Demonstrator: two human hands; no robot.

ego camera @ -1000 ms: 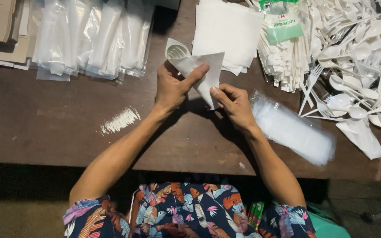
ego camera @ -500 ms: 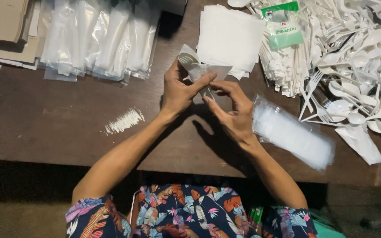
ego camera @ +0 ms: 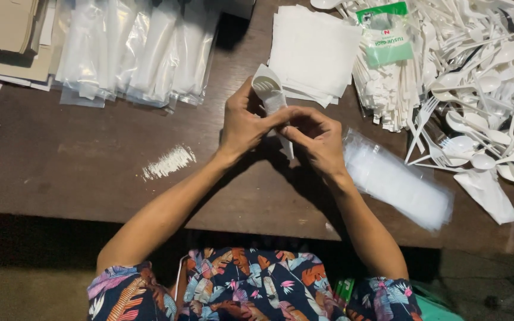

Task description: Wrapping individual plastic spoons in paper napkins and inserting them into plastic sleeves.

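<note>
Both hands meet over the middle of the dark wooden table [ego camera: 60, 172]. My left hand [ego camera: 245, 125] and my right hand [ego camera: 316, 139] pinch the same small bundle [ego camera: 270, 95]: a white plastic spoon wrapped in a folded white napkin, its bowl poking out at the top. The napkin is rolled tight around the handle between my fingertips. Just beyond the hands lies a stack of white napkins [ego camera: 313, 50].
Finished clear-bagged packs [ego camera: 138, 50] are piled at the back left beside cardboard sheets [ego camera: 4, 35]. A heap of white plastic spoons and forks [ego camera: 477, 77] and a green-labelled toothpick pack [ego camera: 383, 34] fill the right. A stack of clear bags [ego camera: 397, 181] lies right of my hands.
The napkin was spread wide around the spoon a second ago; now it is folded and rolled narrow around it, with both hands closed in together.
</note>
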